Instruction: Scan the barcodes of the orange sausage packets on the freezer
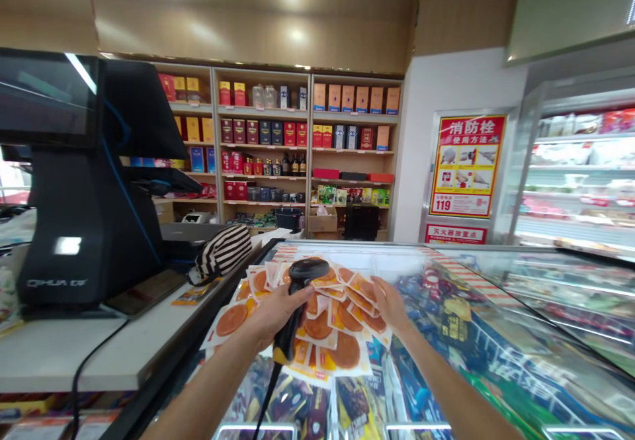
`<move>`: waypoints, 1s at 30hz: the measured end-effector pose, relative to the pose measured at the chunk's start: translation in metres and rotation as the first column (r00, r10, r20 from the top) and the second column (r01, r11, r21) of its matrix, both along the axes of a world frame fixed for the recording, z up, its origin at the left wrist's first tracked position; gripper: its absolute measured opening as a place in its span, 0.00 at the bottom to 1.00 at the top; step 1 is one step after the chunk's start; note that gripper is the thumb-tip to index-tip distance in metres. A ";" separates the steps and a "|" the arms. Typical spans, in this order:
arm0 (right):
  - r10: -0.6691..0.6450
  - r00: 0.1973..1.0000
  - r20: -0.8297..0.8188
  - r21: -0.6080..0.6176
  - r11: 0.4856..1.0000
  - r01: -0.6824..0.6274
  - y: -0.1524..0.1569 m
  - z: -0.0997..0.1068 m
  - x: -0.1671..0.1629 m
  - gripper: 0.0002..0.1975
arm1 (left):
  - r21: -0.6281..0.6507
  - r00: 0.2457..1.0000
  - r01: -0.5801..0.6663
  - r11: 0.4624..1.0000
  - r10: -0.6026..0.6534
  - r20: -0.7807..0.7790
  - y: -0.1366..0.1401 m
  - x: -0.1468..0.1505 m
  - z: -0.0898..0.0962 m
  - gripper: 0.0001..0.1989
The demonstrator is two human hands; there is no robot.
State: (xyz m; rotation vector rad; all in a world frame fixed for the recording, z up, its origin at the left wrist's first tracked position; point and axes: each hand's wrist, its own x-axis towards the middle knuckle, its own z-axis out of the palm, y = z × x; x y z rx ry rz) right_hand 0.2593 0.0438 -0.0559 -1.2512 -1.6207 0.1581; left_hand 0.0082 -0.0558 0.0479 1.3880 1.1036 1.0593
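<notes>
My left hand point(280, 311) is wrapped round the handle of a black barcode scanner point(300, 294) with yellow trim, its head pointing away from me and its cord hanging toward me. Under and around the scanner, flat clear packets point(317, 327), each with a round orange-brown slice, lie overlapped in a fanned pile on the glass top of a chest freezer point(377, 255). At the pile's right edge my right hand point(389, 304) has its fingers closed on the edge of a packet point(367, 289). The scanner's body hides part of the pile.
A checkout terminal point(84, 228) stands on the white counter point(94, 357) at the left, beside a phone point(143, 292) and a striped cloth item point(225, 251). Bagged frozen goods point(456, 321) show through the glass. Shelves of boxes point(262, 132) line the back; a refrigerated display point(580, 182) is at right.
</notes>
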 end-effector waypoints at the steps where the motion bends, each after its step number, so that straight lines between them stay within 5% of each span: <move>1: -0.059 0.998 -0.038 -0.011 0.998 0.059 -0.001 -0.001 0.007 0.19 | 0.005 1.000 -0.001 1.000 0.001 0.015 0.001 0.003 0.001 0.19; 4: -0.170 0.975 -0.141 -0.029 0.985 0.168 -0.011 -0.005 0.025 0.20 | 0.014 0.999 0.007 1.000 -0.008 0.051 0.006 0.017 0.001 0.18; 7: -0.141 0.951 -0.276 -0.031 0.990 0.138 -0.026 -0.003 0.023 0.20 | 0.010 0.995 0.021 1.000 -0.022 0.095 0.016 0.043 -0.005 0.18; 10: 0.117 0.868 -0.482 -0.050 0.986 -0.160 -0.044 0.010 0.004 0.21 | 0.036 0.994 0.015 0.999 -0.019 0.109 0.028 0.080 -0.017 0.17; 13: 0.336 0.666 -0.666 -0.046 0.872 -0.487 -0.064 0.025 -0.015 0.24 | 0.099 0.995 -0.007 0.995 -0.003 0.100 0.037 0.118 -0.027 0.17; 15: 0.352 0.572 -0.741 -0.037 0.829 -0.558 -0.074 0.033 -0.024 0.25 | 0.126 0.994 -0.005 0.992 -0.008 0.106 0.038 0.135 -0.031 0.15; 17: 0.320 0.544 -0.776 -0.030 0.842 -0.538 -0.080 0.037 -0.029 0.25 | 0.154 0.993 0.003 0.988 -0.020 0.114 0.036 0.143 -0.031 0.14; 24: 0.359 0.771 -0.525 -0.067 0.886 -0.459 -0.066 0.041 -0.019 0.29 | 0.058 0.947 0.105 0.993 -0.118 0.298 0.025 0.089 -0.019 0.14; 27: 0.073 0.977 -0.199 -0.142 0.985 -0.102 -0.032 0.034 0.004 0.30 | 0.070 0.965 0.016 0.997 -0.034 0.259 0.029 0.041 -0.002 0.14; 28: -0.023 0.997 -0.079 -0.160 0.987 0.010 -0.019 0.029 0.010 0.31 | 0.080 0.970 -0.007 0.997 -0.013 0.242 0.030 0.024 0.006 0.14; 30: 0.009 0.991 0.133 -0.189 0.982 0.016 0.000 0.016 0.017 0.29 | 0.106 0.978 -0.039 0.994 0.017 0.209 0.030 -0.006 0.025 0.13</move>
